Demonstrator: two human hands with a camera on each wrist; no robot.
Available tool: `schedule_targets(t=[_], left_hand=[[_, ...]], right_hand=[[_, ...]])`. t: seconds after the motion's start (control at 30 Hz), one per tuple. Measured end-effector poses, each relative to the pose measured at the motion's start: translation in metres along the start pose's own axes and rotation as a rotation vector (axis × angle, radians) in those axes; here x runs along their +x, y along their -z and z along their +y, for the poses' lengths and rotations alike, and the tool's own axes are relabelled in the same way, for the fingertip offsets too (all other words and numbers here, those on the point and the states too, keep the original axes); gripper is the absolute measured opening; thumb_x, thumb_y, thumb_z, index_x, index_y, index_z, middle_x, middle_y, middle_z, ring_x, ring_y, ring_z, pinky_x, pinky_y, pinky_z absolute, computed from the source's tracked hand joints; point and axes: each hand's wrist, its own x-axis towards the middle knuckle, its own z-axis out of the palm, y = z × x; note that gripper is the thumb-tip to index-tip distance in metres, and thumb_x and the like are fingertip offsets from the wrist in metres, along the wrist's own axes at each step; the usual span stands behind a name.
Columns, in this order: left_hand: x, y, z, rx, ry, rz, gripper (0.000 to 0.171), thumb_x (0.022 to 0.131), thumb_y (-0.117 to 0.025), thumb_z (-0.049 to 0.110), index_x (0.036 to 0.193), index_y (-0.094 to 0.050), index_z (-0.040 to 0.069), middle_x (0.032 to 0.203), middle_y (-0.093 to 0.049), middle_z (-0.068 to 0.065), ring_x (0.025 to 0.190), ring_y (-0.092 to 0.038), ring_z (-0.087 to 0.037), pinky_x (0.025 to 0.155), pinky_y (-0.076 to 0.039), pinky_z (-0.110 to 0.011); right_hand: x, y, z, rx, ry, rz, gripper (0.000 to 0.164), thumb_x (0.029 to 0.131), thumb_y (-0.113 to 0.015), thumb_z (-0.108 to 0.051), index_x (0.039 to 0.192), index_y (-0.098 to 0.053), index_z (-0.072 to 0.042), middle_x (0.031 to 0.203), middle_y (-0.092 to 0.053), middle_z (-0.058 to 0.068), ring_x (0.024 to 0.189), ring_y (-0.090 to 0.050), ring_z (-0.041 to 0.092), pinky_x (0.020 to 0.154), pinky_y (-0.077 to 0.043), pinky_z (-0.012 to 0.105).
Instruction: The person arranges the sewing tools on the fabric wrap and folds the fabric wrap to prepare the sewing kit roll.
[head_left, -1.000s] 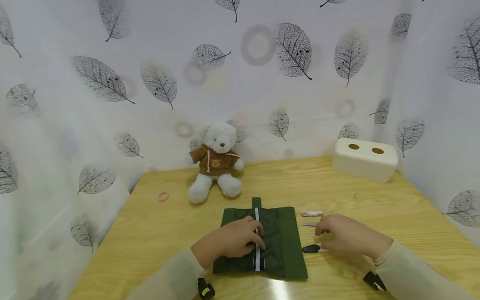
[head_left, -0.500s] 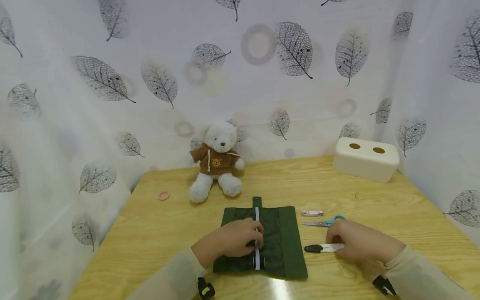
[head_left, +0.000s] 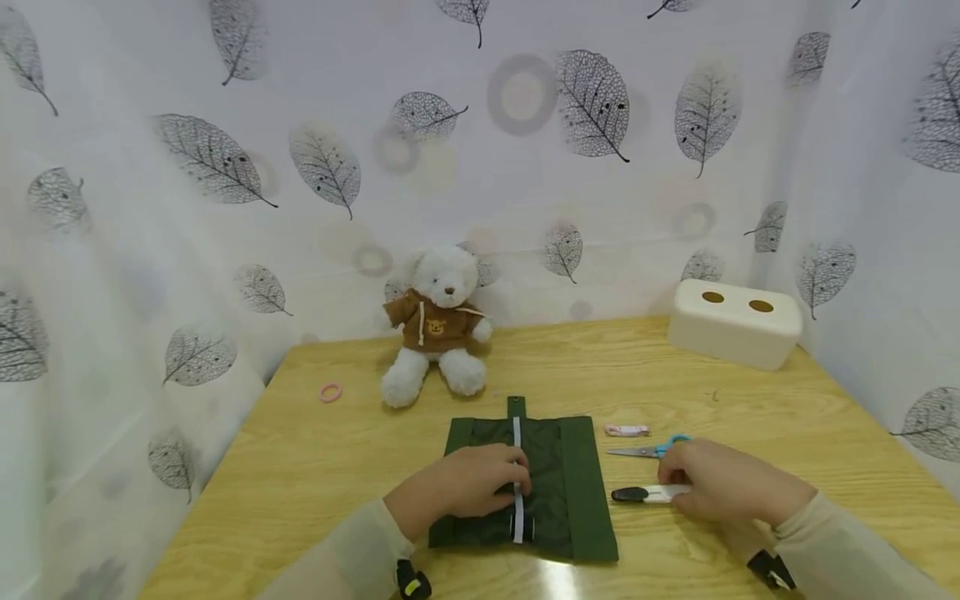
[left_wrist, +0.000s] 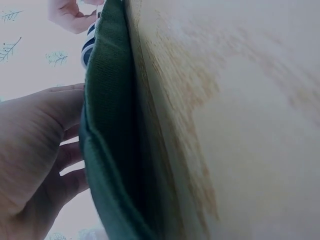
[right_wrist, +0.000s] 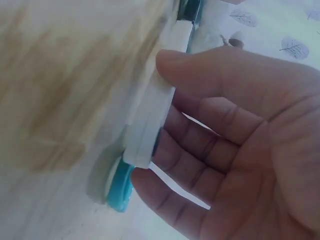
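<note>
My left hand rests on a green fabric tool roll that lies spread out, its bent fingers touching near the white strap. In the left wrist view, those fingers meet the green cloth's edge. To the right of the roll, my right hand pinches the white end of a black-and-white utility knife at the table. Thumb and fingers lie on either side of its white body in the right wrist view. Just beyond the knife are scissors with blue handles, partly hidden by the hand.
A small pink-and-white folded item lies beyond the scissors. A white teddy bear in a brown hoodie sits at the back, with a pink ring to its left. A cream box with two holes stands at the back right.
My right hand has moved right, uncovering the scissors' blue handles, and its fingers have come onto the utility knife's white end. The left hand has stayed on the tool roll.
</note>
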Motion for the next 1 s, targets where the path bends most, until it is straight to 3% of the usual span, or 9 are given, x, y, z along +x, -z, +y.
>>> schedule_targets(t=[0.3,0.43,0.5,0.57,0.67,0.7,0.77,1.0], left_hand=[[-0.001,0.005,-0.001,0.000,0.031,0.005,0.017,0.099,-0.067,0.021,0.115,-0.071,0.028,0.128,-0.058,0.008,0.109,-0.059,-0.003,0.086,-0.050,-0.018],[-0.002,0.005,0.000,-0.021,0.014,0.011,0.017,0.100,-0.066,0.020,0.115,-0.071,0.026,0.128,-0.058,0.008,0.109,-0.059,-0.003,0.087,-0.050,-0.017],[-0.002,0.004,0.001,-0.031,-0.002,0.016,0.017,0.100,-0.066,0.020,0.115,-0.070,0.025,0.127,-0.058,0.008,0.108,-0.059,-0.002,0.087,-0.049,-0.016],[-0.003,0.001,0.002,-0.039,-0.010,0.023,0.017,0.100,-0.066,0.021,0.115,-0.070,0.025,0.126,-0.059,0.009,0.107,-0.060,-0.001,0.087,-0.049,-0.016],[-0.003,-0.001,0.001,-0.043,-0.008,0.043,0.016,0.099,-0.067,0.021,0.114,-0.070,0.025,0.123,-0.059,0.010,0.105,-0.060,0.000,0.086,-0.049,-0.015],[-0.003,-0.001,0.000,-0.050,-0.006,0.050,0.016,0.099,-0.067,0.021,0.114,-0.070,0.025,0.123,-0.060,0.010,0.105,-0.060,0.000,0.086,-0.049,-0.015],[-0.003,-0.001,-0.001,-0.069,-0.006,0.065,0.016,0.099,-0.067,0.021,0.114,-0.071,0.025,0.121,-0.060,0.010,0.104,-0.060,0.000,0.086,-0.049,-0.015],[-0.005,-0.004,-0.003,-0.170,0.021,0.108,0.017,0.099,-0.067,0.019,0.114,-0.070,0.024,0.118,-0.061,0.011,0.101,-0.060,0.001,0.086,-0.050,-0.016]], right_hand=[[0.027,0.006,-0.023,-0.041,0.061,0.046,0.013,0.088,-0.076,-0.010,0.091,-0.071,-0.022,0.080,-0.055,-0.016,0.066,-0.044,0.000,0.058,-0.040,0.025],[0.037,0.002,-0.030,-0.041,0.113,0.042,0.014,0.087,-0.077,-0.009,0.086,-0.070,-0.021,0.077,-0.053,-0.017,0.065,-0.045,0.001,0.059,-0.040,0.024],[0.041,-0.001,-0.032,-0.053,0.138,0.043,0.017,0.086,-0.077,-0.008,0.084,-0.070,-0.023,0.074,-0.052,-0.018,0.074,-0.059,0.006,0.065,-0.047,0.025],[0.044,-0.004,-0.034,-0.048,0.159,0.039,0.018,0.086,-0.076,-0.006,0.084,-0.069,-0.023,0.072,-0.050,-0.019,0.075,-0.062,0.008,0.083,-0.055,0.032],[0.050,-0.007,-0.038,-0.040,0.181,0.041,0.020,0.087,-0.075,-0.004,0.086,-0.069,-0.023,0.071,-0.051,-0.019,0.073,-0.063,0.006,0.107,-0.044,0.048],[0.052,-0.007,-0.039,-0.035,0.184,0.039,0.020,0.087,-0.074,-0.004,0.086,-0.070,-0.023,0.072,-0.051,-0.019,0.067,-0.056,0.001,0.110,-0.039,0.051],[0.056,-0.008,-0.041,-0.035,0.193,0.033,0.019,0.087,-0.075,-0.004,0.087,-0.071,-0.023,0.074,-0.052,-0.019,0.063,-0.048,-0.002,0.112,-0.037,0.053],[0.062,-0.011,-0.048,-0.056,0.199,0.041,0.018,0.084,-0.078,-0.008,0.082,-0.071,-0.024,0.078,-0.053,-0.019,0.065,-0.046,-0.004,0.107,-0.038,0.063]])
